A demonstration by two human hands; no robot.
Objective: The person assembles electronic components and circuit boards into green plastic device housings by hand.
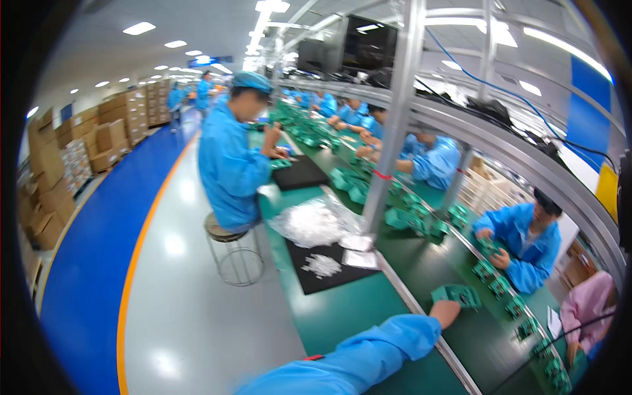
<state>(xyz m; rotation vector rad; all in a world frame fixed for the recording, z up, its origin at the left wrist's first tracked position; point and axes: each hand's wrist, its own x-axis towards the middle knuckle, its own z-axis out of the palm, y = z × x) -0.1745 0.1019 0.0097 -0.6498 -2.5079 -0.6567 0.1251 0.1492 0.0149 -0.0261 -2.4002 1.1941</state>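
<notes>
My left arm, in a blue sleeve, stretches from the lower edge toward the right, over the dark green conveyor belt (415,260). At its end my left hand (446,313) is closed on the near side of a green plastic housing (463,295), whose boxy shape has openings in it. The fingertips are hidden by the hand and the part. My right hand is out of view.
Left of the belt, a green worktop (329,326) carries a black mat (309,280) with small white pieces (322,265) and a clear bag of white parts (309,220). A metal post (395,131) rises beside the belt. Co-workers sit along both sides; a stool (234,247) stands left.
</notes>
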